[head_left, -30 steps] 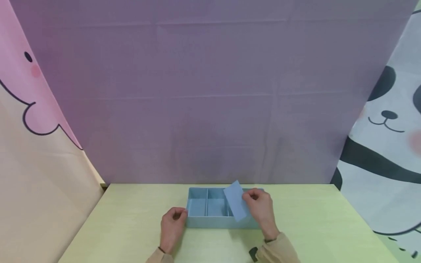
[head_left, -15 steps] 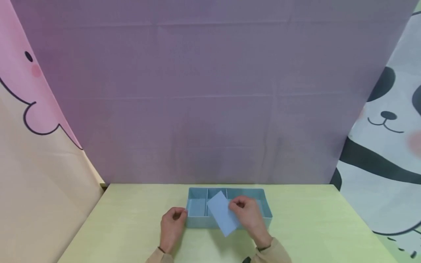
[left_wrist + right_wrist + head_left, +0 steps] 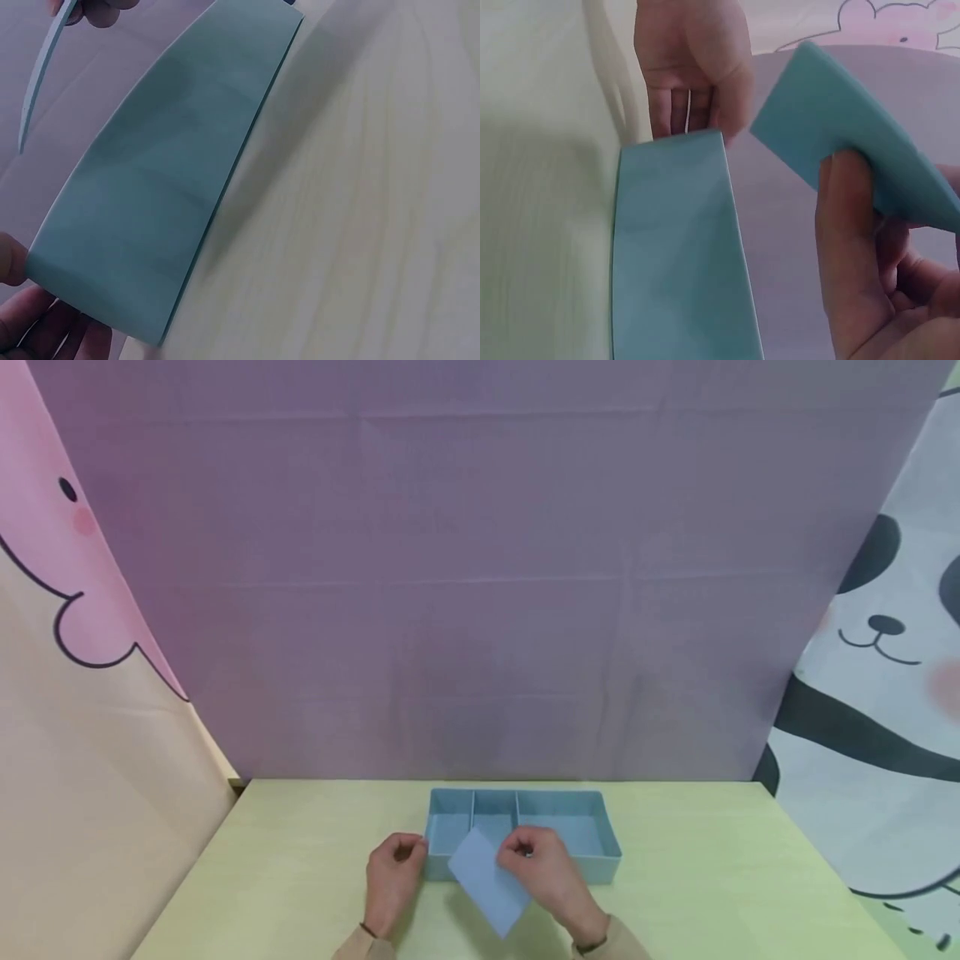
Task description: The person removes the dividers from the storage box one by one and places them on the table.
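A light blue box [image 3: 600, 870] lies lengthwise at the back of the table, with two thin upright dividers [image 3: 472, 810] inside. My left hand [image 3: 395, 872] holds the box's left end between thumb and fingers; in the left wrist view the thumb [image 3: 11, 259] is at the rim and the fingers are against the end wall. Between the thumb and fingers of my right hand [image 3: 551, 868] is a flat rectangular blue divider [image 3: 832, 120], tilted and raised in front of the box. In the head view it covers part of the front wall.
The pale wooden table [image 3: 705, 868] spreads out on both sides of the box. Behind it hangs a purple-grey cloth [image 3: 487, 610]. Printed cloths stand at the sides, a pink figure [image 3: 45, 527] on the left and a panda [image 3: 892, 693] on the right.
My right hand has brought the divider from above the right part of the box leftward and nearer to me, uncovering the right compartment. The left hand and the box have stayed put.
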### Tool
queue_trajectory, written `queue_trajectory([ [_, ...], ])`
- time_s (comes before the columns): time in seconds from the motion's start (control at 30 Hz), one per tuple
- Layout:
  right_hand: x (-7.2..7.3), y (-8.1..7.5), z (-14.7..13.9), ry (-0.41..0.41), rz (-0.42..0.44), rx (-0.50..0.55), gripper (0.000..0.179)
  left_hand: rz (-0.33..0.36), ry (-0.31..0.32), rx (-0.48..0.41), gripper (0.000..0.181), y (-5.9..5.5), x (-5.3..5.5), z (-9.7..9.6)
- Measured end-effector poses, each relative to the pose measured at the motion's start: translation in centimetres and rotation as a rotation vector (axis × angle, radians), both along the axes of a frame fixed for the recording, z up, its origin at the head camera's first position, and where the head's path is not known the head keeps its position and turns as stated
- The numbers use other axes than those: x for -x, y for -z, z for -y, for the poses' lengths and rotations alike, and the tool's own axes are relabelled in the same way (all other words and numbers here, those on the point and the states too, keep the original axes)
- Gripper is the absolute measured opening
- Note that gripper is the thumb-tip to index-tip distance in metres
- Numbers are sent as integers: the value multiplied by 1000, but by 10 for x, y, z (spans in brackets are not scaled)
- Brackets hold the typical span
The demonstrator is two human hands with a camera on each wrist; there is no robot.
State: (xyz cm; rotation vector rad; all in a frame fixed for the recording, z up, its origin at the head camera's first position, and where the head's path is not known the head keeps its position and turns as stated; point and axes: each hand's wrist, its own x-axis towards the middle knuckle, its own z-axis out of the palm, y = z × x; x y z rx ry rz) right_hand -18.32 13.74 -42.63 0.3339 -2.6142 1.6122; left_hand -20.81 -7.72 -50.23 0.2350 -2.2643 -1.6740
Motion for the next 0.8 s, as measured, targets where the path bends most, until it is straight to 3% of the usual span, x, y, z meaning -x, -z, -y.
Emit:
queue_trajectory([
  [0.27, -7, 1, 7, -100, -21, -124, 8, 2, 8, 2, 6, -1, -1, 0],
  [0.5, -13, 7, 16, -219, -9, -132, 10, 0, 5, 12, 6, -1, 0, 2],
  [0.8, -15, 16, 21, -257, 34, -144, 9, 6, 1, 21, 6, -1, 1, 1],
])
